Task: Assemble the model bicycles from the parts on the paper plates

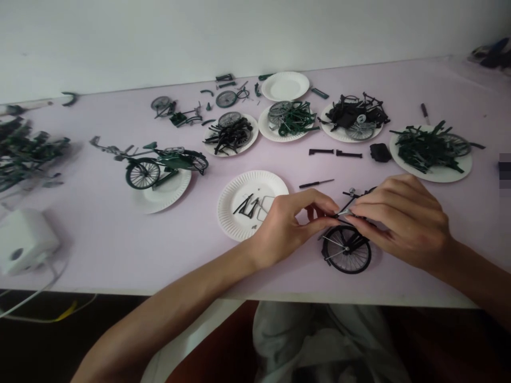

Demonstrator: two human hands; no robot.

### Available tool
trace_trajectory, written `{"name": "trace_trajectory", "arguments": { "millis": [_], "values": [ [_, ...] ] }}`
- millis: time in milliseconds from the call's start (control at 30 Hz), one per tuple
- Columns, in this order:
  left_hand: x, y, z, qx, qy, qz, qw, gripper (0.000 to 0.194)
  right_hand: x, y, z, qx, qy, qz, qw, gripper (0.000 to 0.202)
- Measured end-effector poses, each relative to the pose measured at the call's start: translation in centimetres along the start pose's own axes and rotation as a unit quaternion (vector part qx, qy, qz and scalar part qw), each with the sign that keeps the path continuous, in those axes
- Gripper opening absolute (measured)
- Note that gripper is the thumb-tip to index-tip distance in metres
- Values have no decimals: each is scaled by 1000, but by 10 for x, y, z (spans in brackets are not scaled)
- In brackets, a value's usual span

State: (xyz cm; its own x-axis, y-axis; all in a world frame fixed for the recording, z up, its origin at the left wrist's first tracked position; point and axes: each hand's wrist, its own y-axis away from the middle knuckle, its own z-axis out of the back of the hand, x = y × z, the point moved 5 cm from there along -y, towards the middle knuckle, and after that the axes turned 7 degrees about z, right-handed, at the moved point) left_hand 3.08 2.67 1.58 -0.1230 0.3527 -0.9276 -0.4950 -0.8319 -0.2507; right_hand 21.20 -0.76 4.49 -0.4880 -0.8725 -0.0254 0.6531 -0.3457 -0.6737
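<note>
A black model bicycle (346,248) stands near the table's front edge, its spoked wheel toward me. My left hand (297,221) pinches the bicycle's upper part from the left, thumb and fingers pressed together. From the right, my right hand (403,221) closes its fingertips on a small silver part (345,212) at the same spot. The two hands' fingertips nearly meet there. Behind my right hand the rest of the bicycle is largely hidden. A paper plate (227,207) with small black parts and a wire piece lies left of my left hand. A screwdriver (310,184) lies just beyond the hands.
A green model bicycle (167,162) rests over a plate at the left. Plates of parts (231,133) line the back, with an unfilled plate (285,86) behind them. A white box (27,242) with a cable sits front left.
</note>
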Motion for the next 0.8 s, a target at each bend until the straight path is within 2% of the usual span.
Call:
{"name": "trace_trajectory", "arguments": {
  "millis": [100, 367, 533, 800],
  "values": [
    [1, 0, -1, -2, 16, 9, 1000, 14, 1, 0, -1, 8, -2, 0, 1000, 22],
    [-1, 3, -3, 10, 18, -19, 1000, 21, 3, -3, -1, 20, -39, -6, 999, 20],
    [-2, 5, -5, 13, 10, -26, 1000, 31, 3, -3, -1, 34, -57, -19, 998, 19],
    [-2, 5, -5, 28, -13, -23, 999, 30, 10, -6, -1, 47, -41, -11, 998, 17]
  ]
}}
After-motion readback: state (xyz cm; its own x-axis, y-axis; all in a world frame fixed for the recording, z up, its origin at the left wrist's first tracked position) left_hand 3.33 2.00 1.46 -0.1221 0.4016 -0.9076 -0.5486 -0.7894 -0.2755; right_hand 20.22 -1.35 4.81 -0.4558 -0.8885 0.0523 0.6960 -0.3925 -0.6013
